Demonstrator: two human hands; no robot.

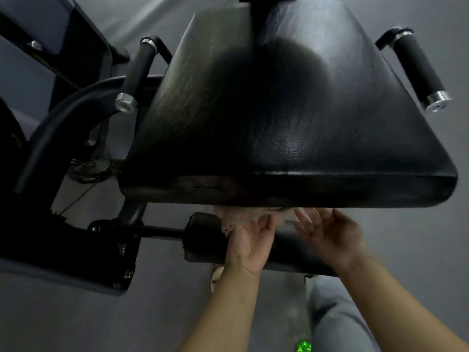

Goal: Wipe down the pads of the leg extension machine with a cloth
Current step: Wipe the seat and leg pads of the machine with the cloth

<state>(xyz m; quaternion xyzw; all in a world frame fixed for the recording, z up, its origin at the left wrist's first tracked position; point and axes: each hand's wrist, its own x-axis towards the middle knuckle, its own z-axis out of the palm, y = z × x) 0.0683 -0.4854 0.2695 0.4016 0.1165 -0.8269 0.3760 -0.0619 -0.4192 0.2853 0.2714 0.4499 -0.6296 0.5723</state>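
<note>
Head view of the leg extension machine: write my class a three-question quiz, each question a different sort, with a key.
1. True or false: the cloth lies on top of the seat pad.
2. Which hand holds the cloth? A) left hand B) right hand C) neither
3. Fill in: the roller pad sits ____ the seat pad's front edge in the picture.

Key
1. False: it is bunched just under the seat pad's front edge, over the roller pad.
2. A: the left hand's fingers curl into the cloth; the right hand is blurred, its fingers spread beside it.
3. Below.
</note>
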